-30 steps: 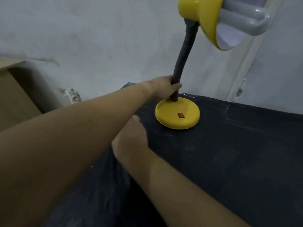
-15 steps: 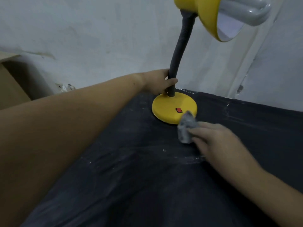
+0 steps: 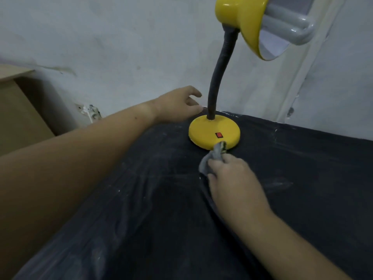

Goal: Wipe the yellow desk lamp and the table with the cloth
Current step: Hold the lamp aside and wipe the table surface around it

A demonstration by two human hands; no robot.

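Yellow desk lamp stands upright at the counter's far left corner, close to the wall. Its round yellow base sits flat on the counter, with a red switch on top toward the front. The black flexible neck rises from the back of the base and curves right to the yellow shade. The shade tilts toward the camera, with a white tube bulb poking out.

Cloth is grey and bunched. Its tip touches the base's front rim just below the switch, and the rest lies on the counter in front of the base.

Right hand – fingers curled round the cloth, gripping it, forearm coming in from the near right edge.

Left hand hovers at the far left corner just beside the neck, not touching it. Its fingers are loosely spread and it holds nothing. The left forearm crosses the counter's left edge and hides much of that side.

The counter top is dark, with pale dusty streaks and smears across the middle and near the left edge.

Off the counter's left edge – a brown boxy piece of furniture against the wall, and a small white fitting low on the wall, too small to tell what it is. A pale vertical strip runs down the wall behind the far right edge.
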